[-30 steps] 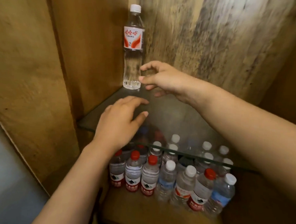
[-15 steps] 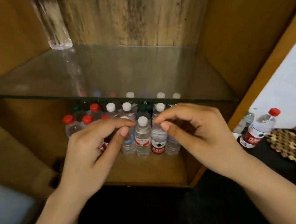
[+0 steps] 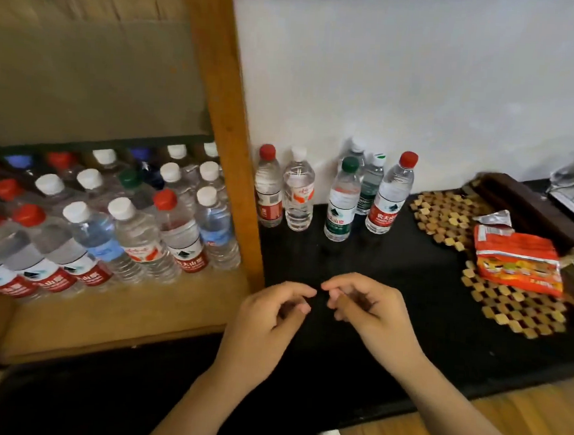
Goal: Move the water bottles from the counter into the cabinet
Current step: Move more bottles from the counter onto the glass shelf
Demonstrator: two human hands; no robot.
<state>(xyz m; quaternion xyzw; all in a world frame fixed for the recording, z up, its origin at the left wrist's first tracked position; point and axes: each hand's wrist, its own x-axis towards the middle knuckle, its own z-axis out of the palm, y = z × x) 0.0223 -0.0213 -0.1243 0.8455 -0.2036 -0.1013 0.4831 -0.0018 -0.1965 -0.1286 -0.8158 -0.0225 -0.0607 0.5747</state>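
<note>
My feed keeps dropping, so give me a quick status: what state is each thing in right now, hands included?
Left hand: fingers loosely curled, holding nothing.
Right hand: fingers loosely curled, holding nothing.
Counter bottles: six upright, capped, against the wall, none yet moved.
Cabinet bottles: upright, capped, packed on the lower shelf.
Glass shelf: bare in the part that shows.
Snack packet: torn open, lying flat on the woven mat.
</note>
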